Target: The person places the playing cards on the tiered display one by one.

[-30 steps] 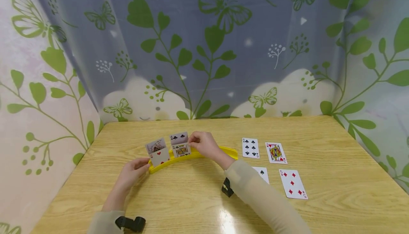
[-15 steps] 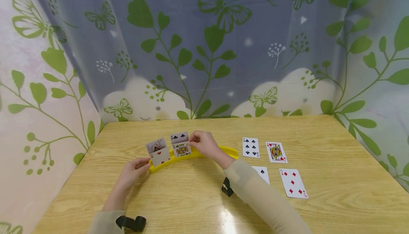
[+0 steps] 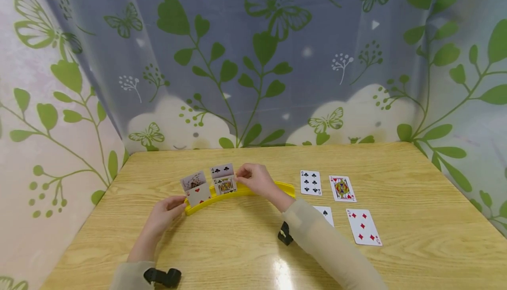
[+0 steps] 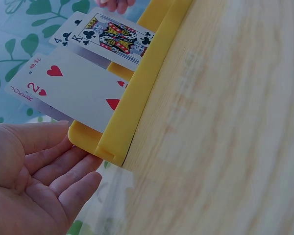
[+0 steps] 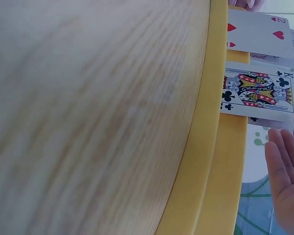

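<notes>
left hand (image 3: 161, 215): at the left end of the rack (image 3: 283, 188). left wrist view shows the palm, fingers stretched loosely out, tips against the rack's end; no card in its grasp.

right hand (image 3: 257, 180): over the far side of the rack, by the right edge of the king (image 3: 225, 186). right wrist view: fingers fairly straight and side by side, thumb partly cut off by the frame. whether a tip meets the card, cannot tell.

rack: yellow, curved, lying on the wooden table (image 3: 233, 246). four cards stand in it, in two pairs, all in its left half; a gap between the pairs.
- left pair: two (image 3: 199, 195) of hearts in front, joker (image 3: 194, 180) behind, its upper part showing above.
- right pair: king of clubs in front, four (image 3: 222, 171) of clubs behind, also showing above.

right of the rack, face up and flat, apart from one another: six (image 3: 310, 182) of clubs and jack (image 3: 342, 189) of hearts in the far row; spade card (image 3: 326, 214) and five (image 3: 363, 227) of diamonds in the near row. right sleeve (image 3: 328, 241) covers part of the spade card; its rank is hidden.

beyond the table: curtain (image 3: 237, 30) with green leaves and butterflies.
</notes>
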Motion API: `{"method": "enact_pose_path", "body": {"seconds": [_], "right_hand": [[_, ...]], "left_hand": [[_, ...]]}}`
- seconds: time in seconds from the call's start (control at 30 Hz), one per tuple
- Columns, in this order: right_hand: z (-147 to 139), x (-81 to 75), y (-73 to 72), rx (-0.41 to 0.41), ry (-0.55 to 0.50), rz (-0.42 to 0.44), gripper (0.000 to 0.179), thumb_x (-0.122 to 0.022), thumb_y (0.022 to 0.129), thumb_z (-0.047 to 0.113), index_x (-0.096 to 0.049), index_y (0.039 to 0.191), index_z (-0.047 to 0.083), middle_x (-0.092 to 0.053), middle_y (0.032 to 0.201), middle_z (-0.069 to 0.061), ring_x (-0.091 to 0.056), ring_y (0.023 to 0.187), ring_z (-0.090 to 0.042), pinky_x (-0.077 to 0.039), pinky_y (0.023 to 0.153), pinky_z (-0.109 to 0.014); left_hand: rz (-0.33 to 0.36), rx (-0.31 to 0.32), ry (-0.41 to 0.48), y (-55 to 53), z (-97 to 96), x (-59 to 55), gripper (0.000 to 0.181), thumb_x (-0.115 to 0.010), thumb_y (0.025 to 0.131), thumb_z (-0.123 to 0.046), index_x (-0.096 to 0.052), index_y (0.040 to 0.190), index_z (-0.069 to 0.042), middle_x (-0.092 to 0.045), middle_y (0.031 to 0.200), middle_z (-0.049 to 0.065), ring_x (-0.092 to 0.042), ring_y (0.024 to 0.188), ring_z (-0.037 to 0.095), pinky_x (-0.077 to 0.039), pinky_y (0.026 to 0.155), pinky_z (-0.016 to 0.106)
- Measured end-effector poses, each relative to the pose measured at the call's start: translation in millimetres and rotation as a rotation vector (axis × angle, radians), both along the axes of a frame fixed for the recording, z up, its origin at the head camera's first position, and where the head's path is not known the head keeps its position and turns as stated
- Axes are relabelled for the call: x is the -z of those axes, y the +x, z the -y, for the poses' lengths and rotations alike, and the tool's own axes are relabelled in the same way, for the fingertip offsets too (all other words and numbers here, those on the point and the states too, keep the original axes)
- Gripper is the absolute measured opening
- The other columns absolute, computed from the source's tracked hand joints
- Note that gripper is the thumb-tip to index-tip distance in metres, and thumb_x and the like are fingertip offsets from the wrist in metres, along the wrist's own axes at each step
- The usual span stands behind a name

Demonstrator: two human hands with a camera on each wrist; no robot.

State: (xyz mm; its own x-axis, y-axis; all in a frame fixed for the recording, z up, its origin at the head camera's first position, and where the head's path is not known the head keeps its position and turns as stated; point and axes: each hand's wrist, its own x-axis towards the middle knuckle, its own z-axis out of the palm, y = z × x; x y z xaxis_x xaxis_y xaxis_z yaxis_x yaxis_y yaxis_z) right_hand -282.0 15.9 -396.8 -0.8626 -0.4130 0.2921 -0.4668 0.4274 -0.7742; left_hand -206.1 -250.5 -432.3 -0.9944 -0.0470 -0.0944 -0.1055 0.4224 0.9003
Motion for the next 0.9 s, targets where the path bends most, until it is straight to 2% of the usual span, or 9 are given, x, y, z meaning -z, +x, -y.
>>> {"method": "enact_pose_path", "body": {"seconds": [0.17,0.37,0.63,0.9], "right_hand": [[-8.4,0.1,4.5,-0.003,0.002,-0.007,0.009,-0.065,0.080,0.008,-0.064,0.085,0.001,-0.062,0.080,-0.004,-0.057,0.073,-0.014,-0.047,0.066,-0.022],[-21.9,-1.5,12.7,-0.052,0.020,-0.021,0.014,-0.066,0.079,0.009,-0.064,0.088,-0.002,-0.063,0.083,-0.005,-0.058,0.074,-0.015,-0.047,0.067,-0.020],[-39.8,-4.8,26.9,-0.096,0.013,0.000,0.011,-0.067,0.078,0.008,-0.063,0.085,0.000,-0.062,0.081,-0.004,-0.058,0.074,-0.014,-0.047,0.066,-0.019],[-61.9,-5.5,36.8,-0.100,0.037,0.025,0.012,-0.066,0.080,0.013,-0.063,0.088,0.004,-0.062,0.084,-0.002,-0.058,0.078,-0.013,-0.047,0.069,-0.021]], "left_hand": [[0.004,-0.002,0.006,-0.5,-1.3,0.2,0.038,-0.052,0.089,-0.014,-0.048,0.120,0.007,-0.050,0.119,0.024,-0.048,0.107,0.030,-0.041,0.087,0.039],[0.011,-0.009,0.006,0.8,-2.1,-1.7,0.037,-0.052,0.090,-0.013,-0.048,0.121,0.007,-0.050,0.119,0.023,-0.047,0.108,0.030,-0.041,0.087,0.039],[-0.001,-0.002,-0.017,1.1,-1.4,-0.4,0.036,-0.052,0.090,-0.012,-0.048,0.120,0.007,-0.050,0.119,0.023,-0.047,0.107,0.030,-0.041,0.086,0.037],[0.000,-0.002,-0.017,0.7,-1.7,-1.1,0.037,-0.052,0.090,-0.014,-0.049,0.120,0.007,-0.050,0.119,0.023,-0.047,0.107,0.029,-0.041,0.086,0.036]]}}
